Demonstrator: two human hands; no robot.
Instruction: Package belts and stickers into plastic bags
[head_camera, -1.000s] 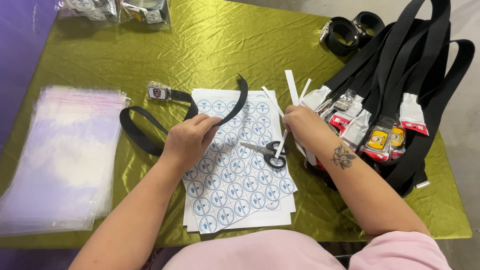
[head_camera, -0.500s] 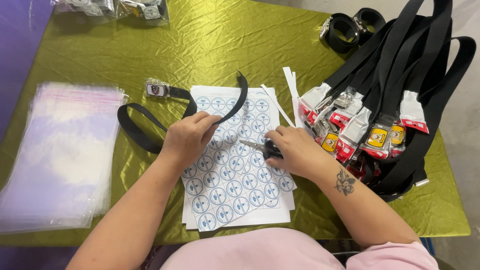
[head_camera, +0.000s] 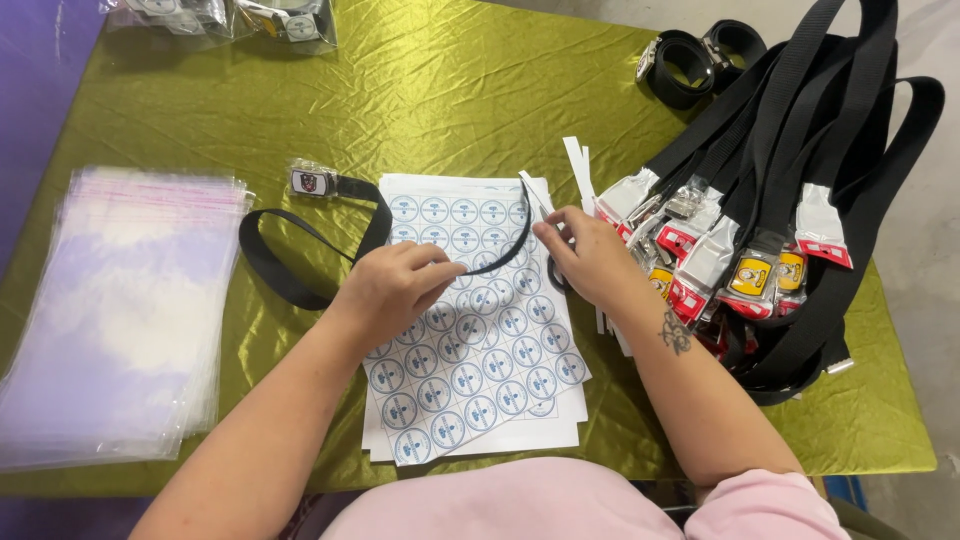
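Note:
My left hand pinches the strap of a black belt over a stack of white sheets of round blue stickers. The belt loops left to its buckle, and its free end curves up toward my right hand. My right hand is closed on a pair of black-handled scissors. Their blades point up beside the strap's end, near the top right corner of the sheets.
A heap of black belts with wrapped buckles fills the right side of the green-gold tablecloth. White paper strips lie beside it. A stack of clear plastic bags sits at the left, and rolled belts and bagged items lie at the far edge.
My right hand came from the paper strips, picked the scissors up off the sticker sheet and raised them to the strap's end. My left hand kept hold of the belt.

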